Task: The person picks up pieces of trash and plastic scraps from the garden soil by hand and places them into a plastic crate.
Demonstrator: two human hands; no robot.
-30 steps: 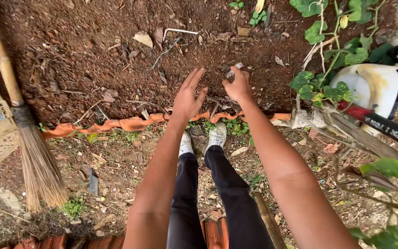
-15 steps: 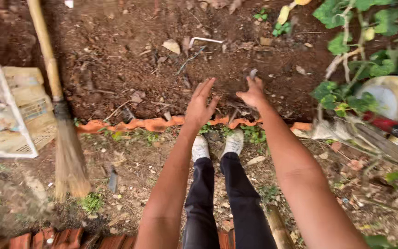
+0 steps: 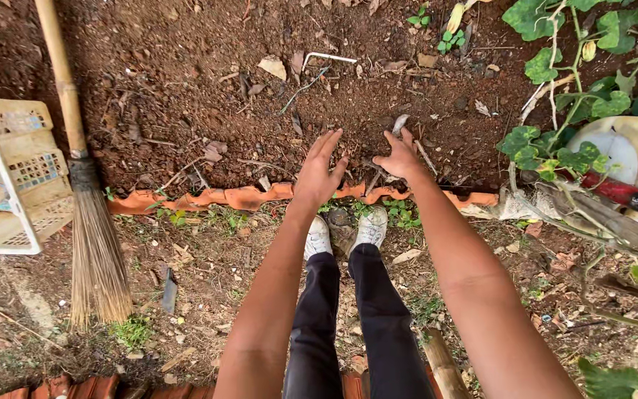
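While both arms reach forward and down over the bare brown soil bed (image 3: 208,96), neither hand grips anything.

Left to right. Cream plastic lattice basket (image 3: 16,177): on the ground at the left edge, cut off by the frame, contents unclear. Straw broom with a bamboo handle (image 3: 83,185): slants from the top edge down to its bristles just right of the basket; handle top out of view.

Left hand (image 3: 319,171): palm down, fingers spread and extended, open and empty, over the soil just beyond the scalloped orange clay edging strip (image 3: 230,198). Whether the fingertips touch the soil cannot be told.

Right hand (image 3: 402,157): near the left one, fingers loosely curled, open; a small pale grey flake (image 3: 400,123) lies in the soil at its fingertips, contact uncertain.

Edging runs left to right along the bed's near border; white shoes (image 3: 345,233) stand just behind it. Open soil lies ahead of both hands, scattered with dry leaves and twigs. A bent white wire (image 3: 328,57) lies well beyond, near the bed's top edge.

Right side: leafy green vine (image 3: 555,140) overhangs a white and yellow vessel (image 3: 633,159), partly hidden, cut off at the right edge.
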